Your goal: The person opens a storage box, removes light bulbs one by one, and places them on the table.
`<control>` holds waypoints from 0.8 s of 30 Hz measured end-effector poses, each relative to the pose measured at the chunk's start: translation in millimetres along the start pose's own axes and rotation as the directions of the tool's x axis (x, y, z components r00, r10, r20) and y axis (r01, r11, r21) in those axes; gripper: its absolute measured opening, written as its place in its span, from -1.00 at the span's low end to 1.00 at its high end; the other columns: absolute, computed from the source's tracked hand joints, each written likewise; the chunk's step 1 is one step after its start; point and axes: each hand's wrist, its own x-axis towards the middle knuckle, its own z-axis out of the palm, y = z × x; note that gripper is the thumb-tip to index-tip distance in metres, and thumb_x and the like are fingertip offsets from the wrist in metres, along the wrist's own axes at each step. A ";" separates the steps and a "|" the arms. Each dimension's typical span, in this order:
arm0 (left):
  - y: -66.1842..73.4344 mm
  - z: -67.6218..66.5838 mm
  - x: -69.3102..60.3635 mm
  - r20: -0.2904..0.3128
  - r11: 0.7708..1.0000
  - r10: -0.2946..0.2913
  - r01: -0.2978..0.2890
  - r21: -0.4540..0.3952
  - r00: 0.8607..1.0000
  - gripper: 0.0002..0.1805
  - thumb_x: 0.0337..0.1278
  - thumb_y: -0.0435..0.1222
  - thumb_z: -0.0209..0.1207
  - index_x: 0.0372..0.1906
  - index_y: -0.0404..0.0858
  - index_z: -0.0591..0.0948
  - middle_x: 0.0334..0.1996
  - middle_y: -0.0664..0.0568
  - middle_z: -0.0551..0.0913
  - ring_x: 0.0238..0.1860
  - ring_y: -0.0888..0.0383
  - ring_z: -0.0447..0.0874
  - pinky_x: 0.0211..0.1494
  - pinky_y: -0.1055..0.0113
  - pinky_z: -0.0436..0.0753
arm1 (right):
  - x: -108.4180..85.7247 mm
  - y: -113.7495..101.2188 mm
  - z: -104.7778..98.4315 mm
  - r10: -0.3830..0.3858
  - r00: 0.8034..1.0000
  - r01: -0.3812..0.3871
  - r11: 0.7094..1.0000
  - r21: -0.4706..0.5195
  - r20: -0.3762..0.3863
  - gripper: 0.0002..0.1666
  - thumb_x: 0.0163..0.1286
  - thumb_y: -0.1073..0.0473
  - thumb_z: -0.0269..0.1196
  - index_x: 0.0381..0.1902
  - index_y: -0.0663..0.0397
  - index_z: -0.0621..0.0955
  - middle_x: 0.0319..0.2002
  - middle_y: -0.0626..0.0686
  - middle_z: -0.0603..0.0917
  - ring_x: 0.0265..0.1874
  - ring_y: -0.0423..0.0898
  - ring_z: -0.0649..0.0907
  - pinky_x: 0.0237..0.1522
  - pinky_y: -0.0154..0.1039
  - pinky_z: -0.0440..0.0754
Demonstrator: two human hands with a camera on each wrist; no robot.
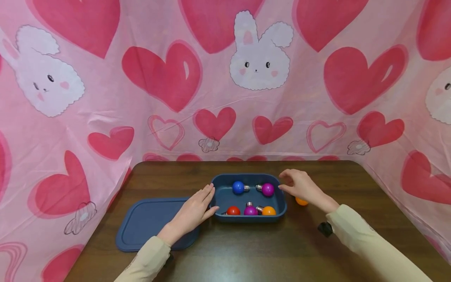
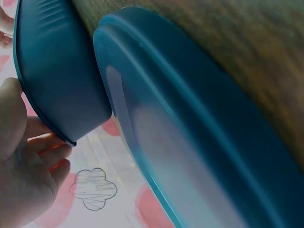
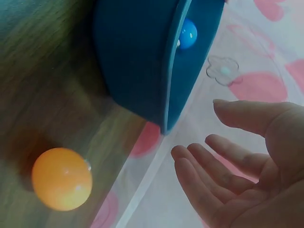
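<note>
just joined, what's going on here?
A person's left hand touches the left end of a dark blue box. It holds five bulbs: a blue one, a red one, an orange one and two purple ones. The right hand, holding nothing, is by the right end. A second orange bulb lies outside on the table. The lid is off, lying to the left.
</note>
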 end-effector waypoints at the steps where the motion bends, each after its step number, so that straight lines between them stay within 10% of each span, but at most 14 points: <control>1: -0.3 0.2 -0.1 -0.001 1.000 -0.001 0.001 0.000 1.000 -0.30 0.21 0.02 0.07 0.30 -0.37 0.30 0.30 -0.16 0.26 0.30 0.00 0.21 0.25 0.12 0.27 | 2.8 -1.7 1.2 -0.004 1.000 0.004 1.000 0.010 0.015 -0.60 0.11 0.22 0.37 -0.11 0.30 0.56 -0.20 0.18 0.62 -0.29 0.04 0.62 -0.25 -0.08 0.63; 24: -1.2 1.8 0.1 -0.013 1.000 0.016 -0.016 -0.004 1.000 -0.30 0.19 0.00 0.10 0.28 -0.39 0.32 0.29 -0.17 0.28 0.29 -0.01 0.22 0.23 0.09 0.30 | 40.5 -15.8 27.1 -0.011 0.977 0.029 0.996 -0.082 0.213 -0.58 0.08 0.27 0.38 -0.11 0.36 0.55 -0.20 0.26 0.59 -0.31 0.09 0.59 -0.24 -0.12 0.62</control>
